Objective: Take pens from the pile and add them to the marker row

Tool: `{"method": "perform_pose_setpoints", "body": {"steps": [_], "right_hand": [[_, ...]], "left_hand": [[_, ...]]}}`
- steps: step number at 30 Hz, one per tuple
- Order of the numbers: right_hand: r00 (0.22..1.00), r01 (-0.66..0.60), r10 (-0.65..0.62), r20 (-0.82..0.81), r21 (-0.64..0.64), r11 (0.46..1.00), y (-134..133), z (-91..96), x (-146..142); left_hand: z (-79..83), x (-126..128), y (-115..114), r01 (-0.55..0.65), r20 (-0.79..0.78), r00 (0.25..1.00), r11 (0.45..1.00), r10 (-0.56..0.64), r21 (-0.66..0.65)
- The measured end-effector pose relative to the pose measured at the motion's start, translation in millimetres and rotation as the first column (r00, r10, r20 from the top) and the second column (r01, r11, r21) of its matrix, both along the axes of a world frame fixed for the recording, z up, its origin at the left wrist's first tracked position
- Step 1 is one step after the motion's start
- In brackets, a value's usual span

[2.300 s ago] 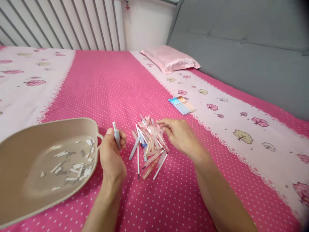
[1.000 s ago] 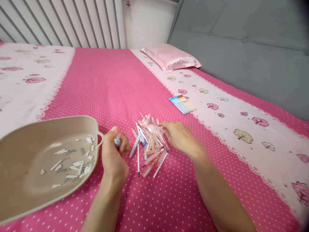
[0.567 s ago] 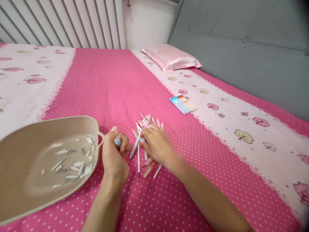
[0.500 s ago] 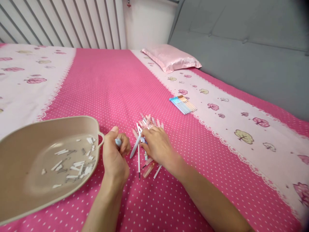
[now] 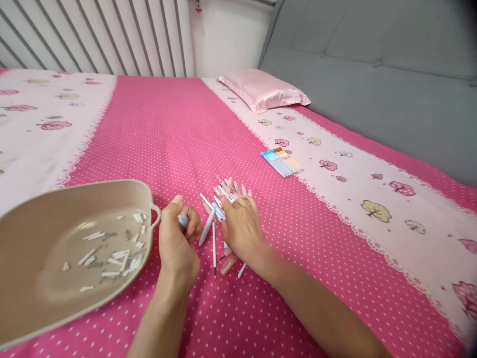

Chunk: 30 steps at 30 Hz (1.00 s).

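Observation:
A heap of pen parts [image 5: 227, 191], pink and clear barrels and thin refills, lies on the pink dotted bedspread. My left hand [image 5: 178, 243] is closed round a pale blue pen piece [image 5: 183, 219], just right of the beige tray's handle. My right hand [image 5: 242, 228] rests on the heap with its fingers pinched on a thin white refill [image 5: 209, 204] that points up and left. A pale blue barrel [image 5: 207, 227] and a white refill [image 5: 214, 246] lie between my two hands.
A beige heart-shaped tray [image 5: 44, 293] at the left holds several small white and grey bits. A neat row of blue and orange pens [image 5: 281, 161] lies further right. A pink pillow [image 5: 263, 89] sits by the grey headboard [image 5: 372, 74].
My right hand moved from the heap's right side to its left side and pinched a thin refill, lifting one end. My left hand lowered the blue piece and closed round it.

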State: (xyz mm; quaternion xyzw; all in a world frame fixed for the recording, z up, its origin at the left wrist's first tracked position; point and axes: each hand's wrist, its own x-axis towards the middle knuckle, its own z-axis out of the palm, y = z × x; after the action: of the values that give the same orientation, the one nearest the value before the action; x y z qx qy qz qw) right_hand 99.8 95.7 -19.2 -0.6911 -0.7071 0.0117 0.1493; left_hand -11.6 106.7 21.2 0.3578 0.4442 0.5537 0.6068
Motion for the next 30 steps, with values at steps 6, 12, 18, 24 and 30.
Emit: {"method": "perform_pose_setpoints", "body": {"steps": [6,12,18,24,30], "right_hand": [[0.998,0.003,0.002,-0.064,0.079,0.997,3,0.2,3],[0.941,0.018,0.027,-0.337,0.129,0.991,4,18.2,15],[0.856,0.009,0.135,-0.498,0.277,0.961,1,33.2,35],[0.843,-0.101,0.261,-0.47,0.34,0.935,-3,48.1,50],[0.854,-0.214,0.315,-0.415,0.273,0.938,-9,58.6,54]], "left_hand": [[0.2,1,1,-0.001,-0.007,1.0,1.0,0.001,0.003],[-1.5,2,1,0.012,-0.023,1.0,1.0,-0.012,-0.005],[-13.0,1,0,0.09,-0.164,0.983,0.995,-0.081,0.05],[-15.4,2,1,0.042,-0.253,0.967,0.997,-0.024,0.067],[-12.5,3,-1,0.139,-0.291,0.95,0.987,-0.11,0.079]]}}
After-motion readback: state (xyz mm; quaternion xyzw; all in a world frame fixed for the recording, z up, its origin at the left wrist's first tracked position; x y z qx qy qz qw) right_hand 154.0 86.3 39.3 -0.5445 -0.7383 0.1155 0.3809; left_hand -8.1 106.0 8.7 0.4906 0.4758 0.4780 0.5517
